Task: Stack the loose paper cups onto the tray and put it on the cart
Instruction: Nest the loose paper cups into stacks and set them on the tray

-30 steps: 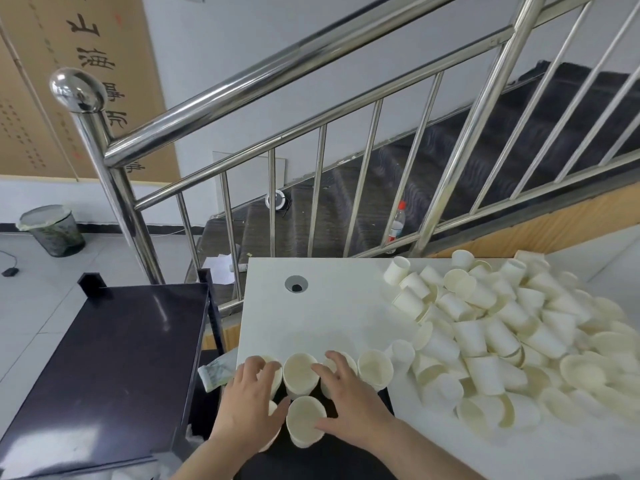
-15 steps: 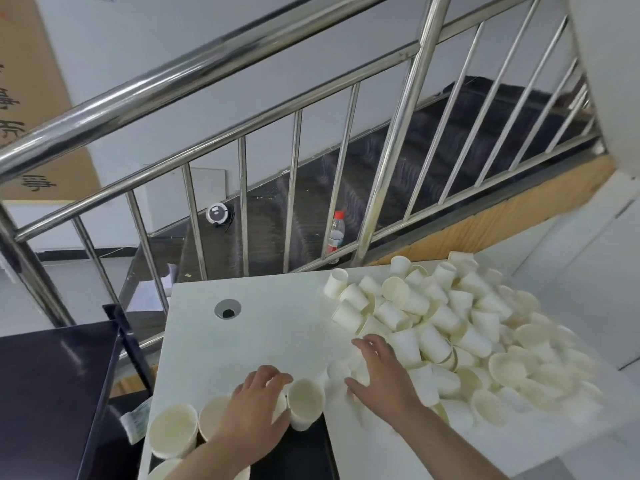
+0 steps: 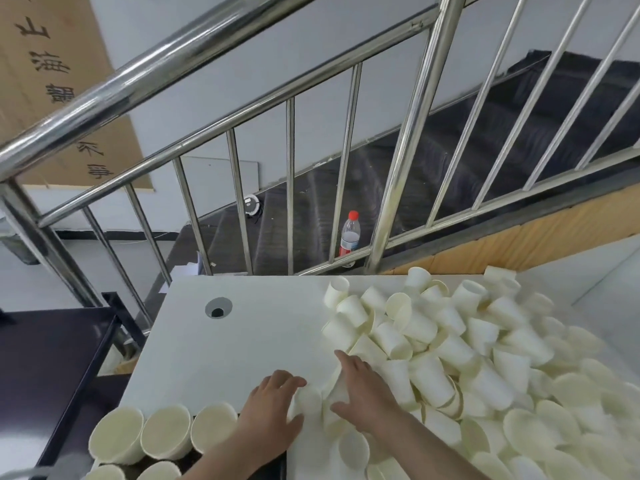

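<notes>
A big heap of loose white paper cups (image 3: 460, 351) covers the right half of the white table (image 3: 242, 344). Several cups (image 3: 166, 431) stand upright, mouths up, on the black tray (image 3: 278, 467) at the table's near left edge; most of the tray is hidden. My left hand (image 3: 273, 414) curls around a lying cup (image 3: 308, 400) at the heap's near left edge. Right beside it, my right hand (image 3: 363, 393) grips another lying cup (image 3: 337, 384) between thumb and fingers. The dark cart (image 3: 45, 358) stands to the left of the table.
A steel stair railing (image 3: 408, 161) runs just behind the table's far edge. A plastic bottle (image 3: 349, 233) stands on the dark stairs beyond. The table has a round cable hole (image 3: 218, 307) near its far left corner.
My left hand left the upright cups on the tray and moved right to a loose cup. My right hand drew back from deeper in the heap to its near left edge.
</notes>
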